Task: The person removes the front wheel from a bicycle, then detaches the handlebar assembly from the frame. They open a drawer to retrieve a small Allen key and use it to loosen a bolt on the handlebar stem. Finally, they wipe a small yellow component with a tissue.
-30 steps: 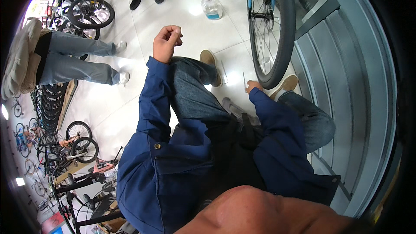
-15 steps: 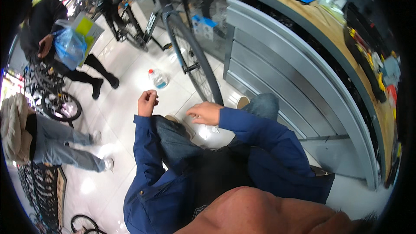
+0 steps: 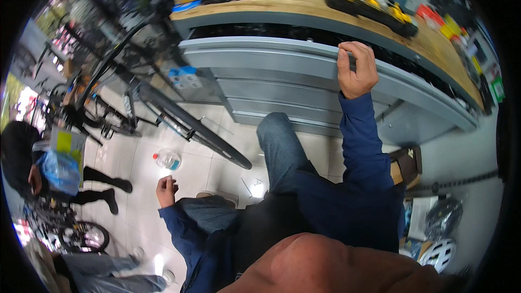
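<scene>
Curling your right hand point(image 3: 357, 70) at the lip of the grey drawer point(image 3: 266, 59), grip unclear, you have it partly open under the worktop point(image 3: 293, 4), nothing visibly taken yet, left hand point(image 3: 166, 191) half-curled, seemingly empty.

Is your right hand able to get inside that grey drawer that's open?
Probably yes. The right hand is at the front edge of the grey drawer, which stands open, and nothing seems to block the dark gap between it and the wooden worktop.
</scene>
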A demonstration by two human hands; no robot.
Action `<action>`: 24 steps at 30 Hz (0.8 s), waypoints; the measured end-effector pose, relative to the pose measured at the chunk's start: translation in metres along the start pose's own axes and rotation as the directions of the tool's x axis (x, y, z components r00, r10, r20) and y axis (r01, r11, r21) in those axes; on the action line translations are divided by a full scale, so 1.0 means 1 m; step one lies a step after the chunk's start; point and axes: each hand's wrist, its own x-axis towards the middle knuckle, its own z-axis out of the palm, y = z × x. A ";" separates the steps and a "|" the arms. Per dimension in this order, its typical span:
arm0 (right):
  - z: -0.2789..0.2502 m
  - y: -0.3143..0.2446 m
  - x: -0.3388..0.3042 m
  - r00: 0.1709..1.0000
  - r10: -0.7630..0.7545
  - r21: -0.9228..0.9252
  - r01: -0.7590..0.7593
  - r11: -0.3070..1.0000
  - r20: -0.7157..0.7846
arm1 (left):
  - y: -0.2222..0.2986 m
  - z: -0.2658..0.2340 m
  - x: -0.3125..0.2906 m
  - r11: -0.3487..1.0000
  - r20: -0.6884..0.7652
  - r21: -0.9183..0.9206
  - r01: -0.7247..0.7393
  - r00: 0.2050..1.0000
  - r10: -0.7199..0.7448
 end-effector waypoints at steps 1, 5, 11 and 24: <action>-0.009 0.007 -0.006 1.000 0.011 -0.023 -0.011 1.000 -0.028 | 0.000 -0.001 0.000 1.000 0.008 -0.015 -0.002 1.000 0.002; -0.045 0.031 -0.010 0.996 0.009 -0.178 -0.025 0.984 -0.092 | 0.000 -0.003 0.005 1.000 0.054 -0.018 0.002 0.999 -0.001; -0.072 0.055 0.019 0.982 0.069 -0.230 -0.110 0.967 -0.177 | -0.007 -0.005 0.013 0.999 0.046 -0.020 0.028 0.999 -0.027; -0.040 0.009 -0.099 0.935 0.353 0.272 -0.350 0.896 0.042 | 0.005 -0.014 -0.014 0.995 -0.041 0.102 -0.006 0.999 0.010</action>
